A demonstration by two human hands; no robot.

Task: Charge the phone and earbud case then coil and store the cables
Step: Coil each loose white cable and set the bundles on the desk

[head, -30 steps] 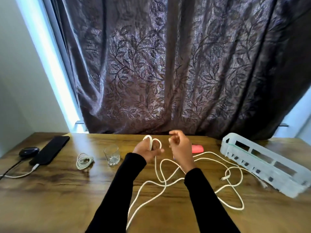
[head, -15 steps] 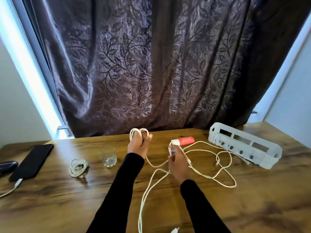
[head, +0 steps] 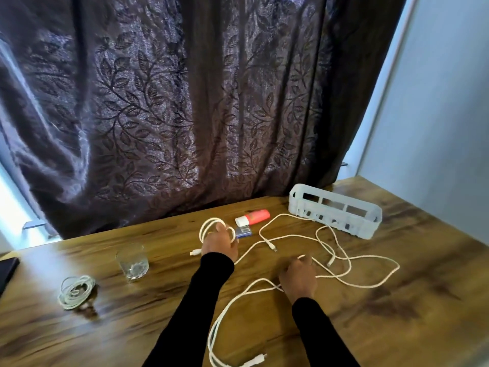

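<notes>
Wooden table (head: 397, 327) with brown grain, dark leaf-patterned curtain (head: 185, 102) behind its far edge. Landmark: the clear drinking glass (head: 132, 262), one only, upright. Two hands, both in black sleeves. Left hand (head: 219, 243), right of the glass and a little farther back, has fingers curled through several turns of white braided charging cable (head: 367, 286) wound round them; a short plug end juts from under the wrist toward the glass. Right hand (head: 298, 275), farther right and nearer the viewer, is closed down over a run of the same white cord on the tabletop; how firmly it pinches cannot be told through blur. Loose cord count is uncertain: at least three connector ends show among the loops right of the glass. The spread's long axis runs left to right, with one tail trailing to the near table edge. One small coiled white cable (head: 76, 291) lies flat, left of the glass and nearer. One pale slotted plastic basket (head: 336, 210), far right and back, long axis angled toward the right rear corner. One red-and-white capped tube (head: 252, 218) beyond the left hand. One dark phone (head: 6, 271) edge at far left.
</notes>
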